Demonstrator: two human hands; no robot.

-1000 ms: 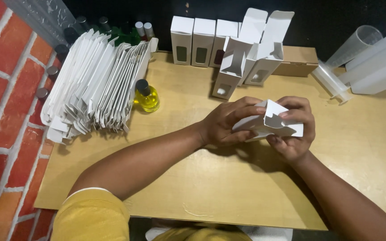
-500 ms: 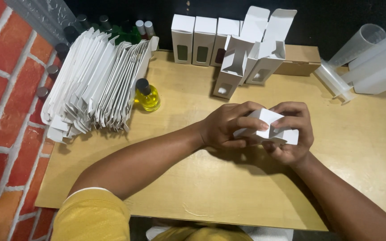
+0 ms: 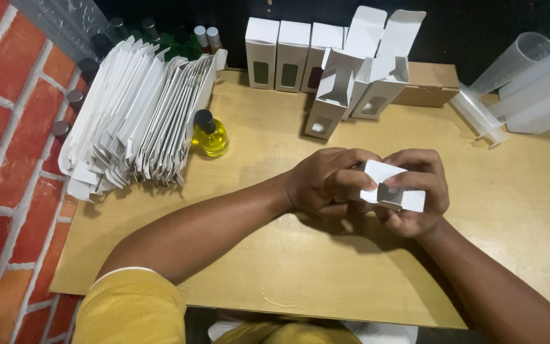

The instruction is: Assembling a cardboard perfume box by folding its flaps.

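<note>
Both hands hold one small white cardboard box [image 3: 391,185] just above the middle of the wooden table [image 3: 256,267]. My left hand [image 3: 326,181] wraps its left end, thumb and fingers pressing on the flaps. My right hand [image 3: 418,191] cups it from the right and below, a finger pushing on an end flap. The box lies on its side and its end is partly folded.
A stack of flat white box blanks [image 3: 135,121] leans at the left by a brick wall. A small yellow bottle with a black cap [image 3: 210,135] stands beside it. Upright white boxes [image 3: 288,54], some open [image 3: 358,76], line the back. Clear plastic tubes [image 3: 529,83] lie at right.
The box has been turned a little and lowered between the hands, and its upright flap has been folded down. Both hands stay in the same spot.
</note>
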